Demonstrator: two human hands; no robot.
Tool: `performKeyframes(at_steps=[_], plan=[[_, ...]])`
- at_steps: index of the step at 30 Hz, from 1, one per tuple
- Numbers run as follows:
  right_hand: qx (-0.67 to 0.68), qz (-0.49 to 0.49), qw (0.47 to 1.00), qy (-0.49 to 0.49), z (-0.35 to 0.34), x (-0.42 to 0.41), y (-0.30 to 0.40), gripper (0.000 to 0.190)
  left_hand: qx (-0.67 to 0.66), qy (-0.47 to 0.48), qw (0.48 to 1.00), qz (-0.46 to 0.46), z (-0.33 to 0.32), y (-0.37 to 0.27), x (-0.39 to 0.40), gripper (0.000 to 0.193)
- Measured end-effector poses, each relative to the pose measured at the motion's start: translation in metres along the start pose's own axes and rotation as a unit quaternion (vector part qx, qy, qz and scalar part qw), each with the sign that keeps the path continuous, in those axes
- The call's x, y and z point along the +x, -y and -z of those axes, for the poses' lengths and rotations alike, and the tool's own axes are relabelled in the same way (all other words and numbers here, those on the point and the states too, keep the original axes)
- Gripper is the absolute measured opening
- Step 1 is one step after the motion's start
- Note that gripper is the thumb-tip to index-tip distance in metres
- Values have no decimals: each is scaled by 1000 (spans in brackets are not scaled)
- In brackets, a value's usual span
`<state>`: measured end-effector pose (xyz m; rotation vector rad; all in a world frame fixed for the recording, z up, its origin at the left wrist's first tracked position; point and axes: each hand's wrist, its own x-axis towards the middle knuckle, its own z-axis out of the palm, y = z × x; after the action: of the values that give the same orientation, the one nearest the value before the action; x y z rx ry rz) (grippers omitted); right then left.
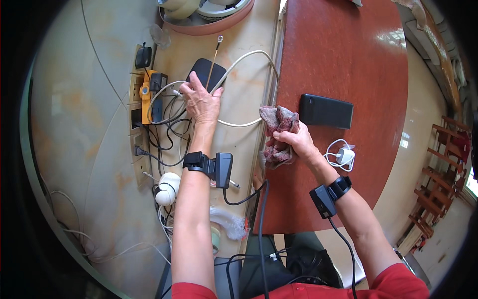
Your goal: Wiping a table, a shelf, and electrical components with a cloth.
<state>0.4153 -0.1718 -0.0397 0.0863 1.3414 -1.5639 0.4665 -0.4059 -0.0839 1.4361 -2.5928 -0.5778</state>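
Observation:
My left hand (202,101) is over the pale counter, its thumb and fingers around a thick white cable (257,52) that arches up and to the right. The fingertips are partly hidden under the hand. Just beyond them lies a flat black box (212,73), and a thin brown rod (213,64) with a metal ring end crosses in front of it. My right hand (298,140) grips a bunched maroon and grey cloth (278,130) at the left edge of the red-brown tabletop (336,48).
A yellow plug adapter (146,98) and wall sockets (136,108) stand left, with tangled black cables (170,138). Nearer me are a white camera-like device (167,188) and a tape roll (215,239). A black power bank (326,111) and white charger (345,156) lie right; a pink basin (209,30) stands beyond.

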Motion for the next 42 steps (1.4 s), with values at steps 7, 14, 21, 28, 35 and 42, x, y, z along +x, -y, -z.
performKeyframes(at_steps=[7, 14, 21, 28, 35, 42], plan=[[-10, -5, 1000, 2, 0, 3, -3, 40, 79, 7, 995, -68, 0, -4, 16, 102], [-45, -22, 999, -9, -9, -3, 12, 38, 141, 130, 981, 23, 13, -11, 29, 108], [-147, 42, 987, 46, -25, 13, 98, 51, 59, 124, 989, -53, 18, 9, 19, 104], [-425, 262, 858, -123, -52, 135, 155, 63, 58, 174, 978, -100, 37, 28, -18, 98], [-814, 81, 545, -183, 1, 300, 119, 52, 16, 134, 978, -158, 31, 30, -36, 100], [-782, 292, 526, -162, -58, 260, 57, 37, 46, 154, 972, -170, 29, 43, -38, 96]])
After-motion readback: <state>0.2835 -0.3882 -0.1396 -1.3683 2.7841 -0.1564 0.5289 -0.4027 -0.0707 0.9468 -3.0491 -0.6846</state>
